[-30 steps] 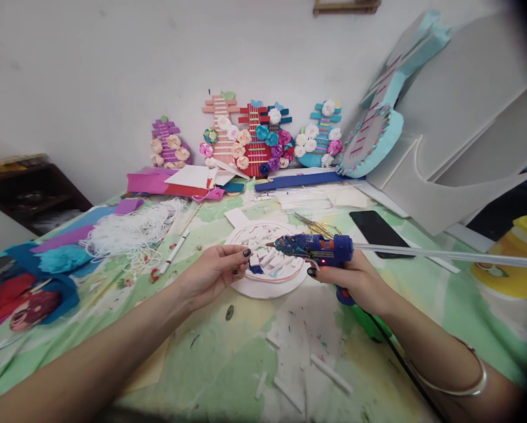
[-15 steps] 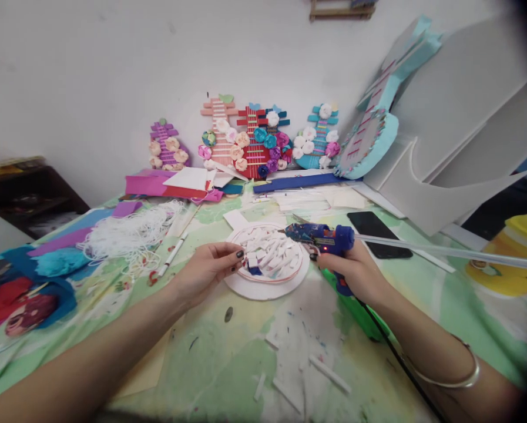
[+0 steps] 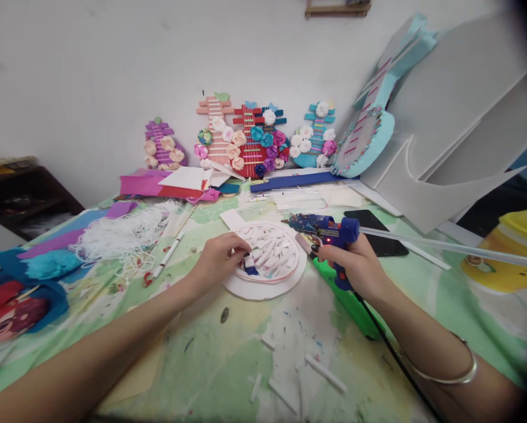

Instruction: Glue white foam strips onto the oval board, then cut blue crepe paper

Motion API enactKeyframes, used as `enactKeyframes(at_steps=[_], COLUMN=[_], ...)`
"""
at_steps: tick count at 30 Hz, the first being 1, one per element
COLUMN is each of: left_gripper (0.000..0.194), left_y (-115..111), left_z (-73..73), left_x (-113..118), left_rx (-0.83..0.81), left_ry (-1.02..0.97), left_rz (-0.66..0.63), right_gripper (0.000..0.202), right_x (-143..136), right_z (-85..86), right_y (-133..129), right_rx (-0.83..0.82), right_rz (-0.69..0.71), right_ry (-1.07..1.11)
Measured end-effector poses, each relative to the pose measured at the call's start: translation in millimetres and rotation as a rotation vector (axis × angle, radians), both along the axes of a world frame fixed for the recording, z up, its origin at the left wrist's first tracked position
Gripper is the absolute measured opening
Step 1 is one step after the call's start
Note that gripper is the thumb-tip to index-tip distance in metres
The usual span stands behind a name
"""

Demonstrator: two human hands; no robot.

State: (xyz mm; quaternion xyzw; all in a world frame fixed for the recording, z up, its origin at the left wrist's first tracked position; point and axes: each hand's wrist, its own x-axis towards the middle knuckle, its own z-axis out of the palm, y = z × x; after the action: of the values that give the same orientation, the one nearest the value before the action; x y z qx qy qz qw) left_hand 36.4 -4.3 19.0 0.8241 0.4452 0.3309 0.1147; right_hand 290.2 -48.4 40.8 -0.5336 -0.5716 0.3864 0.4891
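Note:
My right hand [image 3: 355, 261] is wrapped round a blue hot glue gun [image 3: 320, 228] with a lit red light and a long clear glue stick out of its back. The nozzle points left, above a white foam guitar-shaped cutout [image 3: 263, 291]. Many small white foam strips [image 3: 274, 249] lie on its round body, with a small dark blue piece [image 3: 251, 271] at their left side. Over the left edge of the pile, my left hand [image 3: 223, 255] is closed in a pinch. What its fingertips hold, if anything, is hidden.
A green-handled tool [image 3: 346, 299] lies below the glue gun, and a black phone [image 3: 380, 232] behind it. White string [image 3: 122, 235] heaps at left. Flower-decorated guitars [image 3: 252, 141] lean on the wall. A yellow container [image 3: 505, 252] stands at right; foam scraps [image 3: 325, 373] lie in front.
My left hand has moved slightly up and inward over the strips, its fingers more curled. The glue gun has shifted a little, its back end higher and further right.

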Motion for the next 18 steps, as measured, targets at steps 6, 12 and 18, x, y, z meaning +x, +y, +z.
enactKeyframes(at_steps=[6,12,18], left_gripper=[0.021,0.029,0.039], left_y=[3,6,12], left_z=[-10.2,-9.5,-1.7], left_x=[-6,-9,-10], left_rx=[0.065,0.078,0.051], left_ry=[0.064,0.140,0.379], left_rz=[-0.045,-0.130,-0.223], right_gripper=[0.013,0.013,0.014], right_x=[0,-1,-1], right_z=[-0.1,0.4,-0.8], right_y=[0,-2,-2], right_rx=[0.026,0.043,0.013], right_rz=[0.024,0.043,0.050], right_ry=[0.021,0.033,0.043])
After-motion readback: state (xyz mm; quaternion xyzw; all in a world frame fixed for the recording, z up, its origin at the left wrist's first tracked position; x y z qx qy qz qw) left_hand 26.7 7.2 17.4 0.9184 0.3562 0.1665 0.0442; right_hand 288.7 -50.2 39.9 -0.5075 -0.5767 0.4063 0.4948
